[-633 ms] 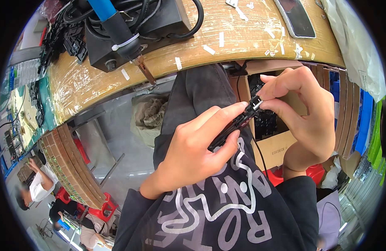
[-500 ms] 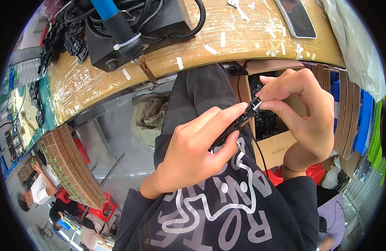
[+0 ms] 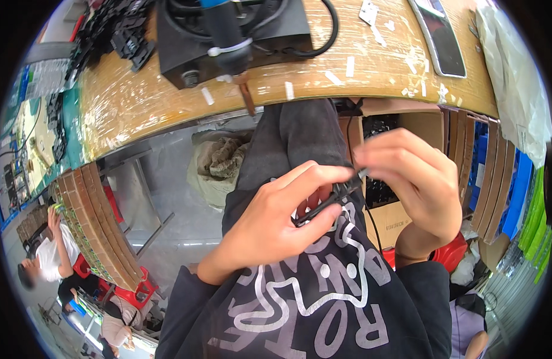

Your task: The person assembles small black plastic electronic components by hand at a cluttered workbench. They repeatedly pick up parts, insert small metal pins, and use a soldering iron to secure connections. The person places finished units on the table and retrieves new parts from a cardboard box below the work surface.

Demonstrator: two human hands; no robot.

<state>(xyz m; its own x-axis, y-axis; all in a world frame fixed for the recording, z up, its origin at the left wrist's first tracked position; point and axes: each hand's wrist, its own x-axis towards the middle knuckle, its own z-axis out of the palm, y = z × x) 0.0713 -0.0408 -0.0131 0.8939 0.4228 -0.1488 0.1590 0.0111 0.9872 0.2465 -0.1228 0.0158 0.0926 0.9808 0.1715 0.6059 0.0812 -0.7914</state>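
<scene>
Over my lap, my left hand (image 3: 276, 209) is closed round a slim black plastic part (image 3: 343, 190), with the thumb below it and the fingers above. The part slants up to the right, and my left fingers cover much of it. At its upper right end my right hand (image 3: 413, 185) is closed, fingertips drawn together. Motion smears those fingertips, so I cannot make out what lies between them.
A soldering iron (image 3: 231, 57) juts over the bench edge beside a black box (image 3: 288, 42) with a knob. Black parts (image 3: 129, 39) lie at the far left, a phone (image 3: 446, 54) at the right. An open carton (image 3: 386, 224) with black pieces stands below the bench.
My right hand has moved slightly left and down, and its fingers are now blurred. The silvery piece seen at its fingertips no longer shows clearly. The bench has shifted in view.
</scene>
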